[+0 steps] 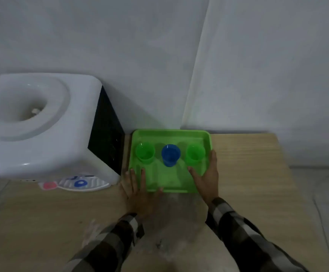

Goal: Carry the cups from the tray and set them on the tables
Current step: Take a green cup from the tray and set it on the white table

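A green tray (171, 134) lies on a wooden table against the wall. Three cups stand upright in a row in it: a green cup (145, 153) on the left, a blue cup (170, 155) in the middle and a second green cup (195, 154) on the right. My left hand (138, 195) rests at the tray's near left corner, fingers spread over the rim. My right hand (206, 177) lies along the tray's right edge, thumb inside and fingers outside. Neither hand touches a cup.
A white water dispenser (40, 124) with a black side panel stands to the left of the tray, its pink and blue taps over a drip tray (83, 184). The wooden table (248, 173) extends right and toward me. Walls rise directly behind.
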Available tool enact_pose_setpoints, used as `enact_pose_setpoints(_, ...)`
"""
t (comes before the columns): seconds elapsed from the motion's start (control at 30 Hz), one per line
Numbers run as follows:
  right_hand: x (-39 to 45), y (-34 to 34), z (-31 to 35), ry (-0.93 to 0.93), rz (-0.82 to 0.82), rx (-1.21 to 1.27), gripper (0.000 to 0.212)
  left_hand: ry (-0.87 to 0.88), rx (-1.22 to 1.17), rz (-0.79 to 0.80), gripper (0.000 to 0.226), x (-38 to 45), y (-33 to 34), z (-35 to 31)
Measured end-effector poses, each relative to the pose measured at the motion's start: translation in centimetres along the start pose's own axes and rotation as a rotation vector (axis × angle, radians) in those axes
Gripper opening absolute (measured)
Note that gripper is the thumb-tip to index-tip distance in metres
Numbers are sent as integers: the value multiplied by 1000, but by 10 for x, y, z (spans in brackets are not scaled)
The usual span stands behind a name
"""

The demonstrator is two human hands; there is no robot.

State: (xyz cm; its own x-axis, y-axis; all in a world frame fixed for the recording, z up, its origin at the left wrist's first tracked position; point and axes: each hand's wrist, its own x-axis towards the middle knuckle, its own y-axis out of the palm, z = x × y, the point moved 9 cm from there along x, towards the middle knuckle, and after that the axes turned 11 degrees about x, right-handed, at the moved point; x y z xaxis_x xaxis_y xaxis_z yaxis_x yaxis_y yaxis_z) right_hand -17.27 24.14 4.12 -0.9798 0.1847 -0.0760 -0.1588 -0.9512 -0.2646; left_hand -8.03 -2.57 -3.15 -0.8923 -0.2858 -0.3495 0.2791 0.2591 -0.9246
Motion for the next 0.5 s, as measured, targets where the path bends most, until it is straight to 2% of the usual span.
enact_pose_setpoints(0.23, 33, 14, -31, 82, 61, -16, 108, -58, 27, -46, 113, -1, 2, 1)
enact_pose_setpoints(0.5, 45, 20, -41, 101, -8, 44, 84, -12, 27, 5, 110, -8, -6, -5)
